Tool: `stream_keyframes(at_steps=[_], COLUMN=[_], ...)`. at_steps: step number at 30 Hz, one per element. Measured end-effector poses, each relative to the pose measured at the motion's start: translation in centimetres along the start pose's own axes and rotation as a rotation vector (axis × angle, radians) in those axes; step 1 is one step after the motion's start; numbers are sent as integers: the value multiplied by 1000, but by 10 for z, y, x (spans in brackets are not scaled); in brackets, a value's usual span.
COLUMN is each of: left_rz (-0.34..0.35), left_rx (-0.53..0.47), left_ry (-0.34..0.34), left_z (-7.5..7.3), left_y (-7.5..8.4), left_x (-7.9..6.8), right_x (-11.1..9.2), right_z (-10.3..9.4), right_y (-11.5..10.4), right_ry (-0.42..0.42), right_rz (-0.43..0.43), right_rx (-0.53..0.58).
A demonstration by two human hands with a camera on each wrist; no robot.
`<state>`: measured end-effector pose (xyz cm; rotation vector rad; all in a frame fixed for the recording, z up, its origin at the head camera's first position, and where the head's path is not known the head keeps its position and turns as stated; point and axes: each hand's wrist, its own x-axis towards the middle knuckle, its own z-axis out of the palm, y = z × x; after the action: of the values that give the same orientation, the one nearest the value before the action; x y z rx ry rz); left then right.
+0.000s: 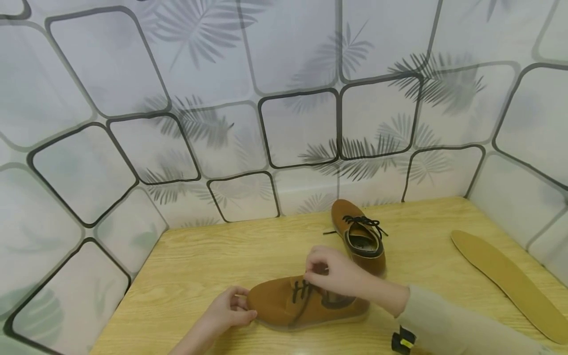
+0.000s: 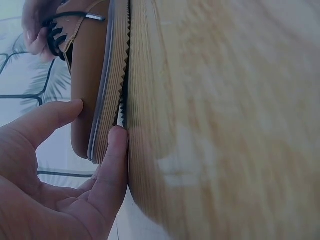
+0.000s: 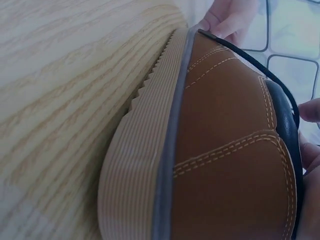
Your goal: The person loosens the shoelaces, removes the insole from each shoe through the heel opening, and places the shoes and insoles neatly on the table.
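A brown leather shoe (image 1: 275,298) lies sideways on the table, toe to the left, with dark laces (image 1: 299,292) across its front. My left hand (image 1: 228,308) holds the toe; in the left wrist view its thumb is on the upper and a finger reaches under the ridged sole (image 2: 112,85). Above the laces, my right hand (image 1: 333,271) pinches at the top of the lacing, with the lace right at its fingertips. One loose lace end (image 3: 250,59) hangs down the near side of the shoe. The right fingers partly hide the shoe's opening.
Behind the right hand stands a second brown shoe (image 1: 341,214), its laces tied in a bow. On the right side of the wooden table (image 1: 213,256) lies a tan insole (image 1: 501,276). Patterned curtains (image 1: 297,128) surround the table at the back and sides.
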<state>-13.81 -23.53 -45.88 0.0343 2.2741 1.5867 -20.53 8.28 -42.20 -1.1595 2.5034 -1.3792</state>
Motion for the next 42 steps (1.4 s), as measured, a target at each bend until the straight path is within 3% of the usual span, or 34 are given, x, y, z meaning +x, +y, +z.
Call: stream_keyframes(at_steps=[9,17,22,32,42], left_rz=[5,4,2,2,4], left_rx=[0,2,-1,5,-13], left_ry=[-1,0,-1,2,-3], left_z=[0,-1,0,0,0], left_y=[-1,-1,0,-2,-1], left_x=[0,-1,-2,-2,-2], right_x=[-2,1,4,1,5], right_z=[-2,-5,-7,-9,-13], right_y=[-2,-6,-7,-1,9], right_ry=[86,165,101,-74,-165], right_rz=[54,-172,-272,-177,-96], right_rx=[-35,-214,-269,-251,-78])
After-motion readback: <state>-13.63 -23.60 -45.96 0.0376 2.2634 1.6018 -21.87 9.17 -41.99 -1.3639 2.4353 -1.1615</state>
